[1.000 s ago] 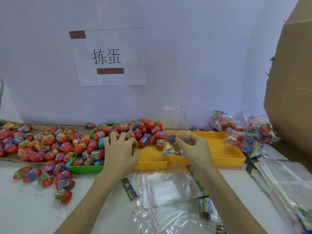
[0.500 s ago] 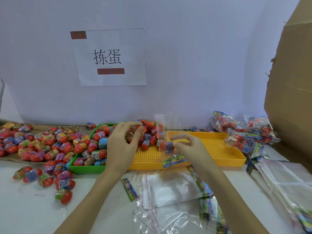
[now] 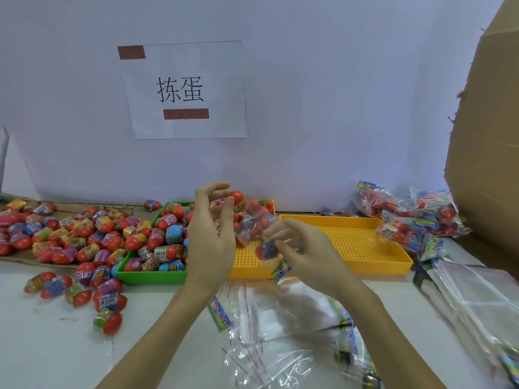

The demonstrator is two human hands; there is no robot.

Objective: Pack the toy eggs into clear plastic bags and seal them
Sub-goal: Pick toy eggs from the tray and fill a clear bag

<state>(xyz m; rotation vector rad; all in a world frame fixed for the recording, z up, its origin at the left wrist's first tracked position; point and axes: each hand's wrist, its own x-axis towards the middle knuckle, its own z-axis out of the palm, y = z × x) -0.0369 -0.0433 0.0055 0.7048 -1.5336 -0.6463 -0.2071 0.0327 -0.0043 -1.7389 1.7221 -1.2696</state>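
My left hand (image 3: 212, 234) is raised over the trays and pinches a red toy egg (image 3: 236, 197) between its fingertips. My right hand (image 3: 306, 251) holds a clear plastic bag (image 3: 254, 228) with a red and blue egg (image 3: 266, 249) in it, just above the left yellow tray (image 3: 247, 262). Many loose wrapped eggs fill the green tray (image 3: 151, 276) and lie heaped on cardboard (image 3: 70, 231) to the left. Empty clear bags (image 3: 269, 318) lie on the table below my hands.
A second yellow tray (image 3: 351, 245) sits to the right. Filled bags of eggs (image 3: 407, 217) are piled at the back right beside a cardboard box (image 3: 488, 164). A stack of bags (image 3: 477, 299) lies at the right edge. A paper sign (image 3: 185, 89) hangs on the wall.
My left hand has lifted from the egg pile with a red egg and moved toward the bag. My right hand with the bag has shifted slightly down and right.
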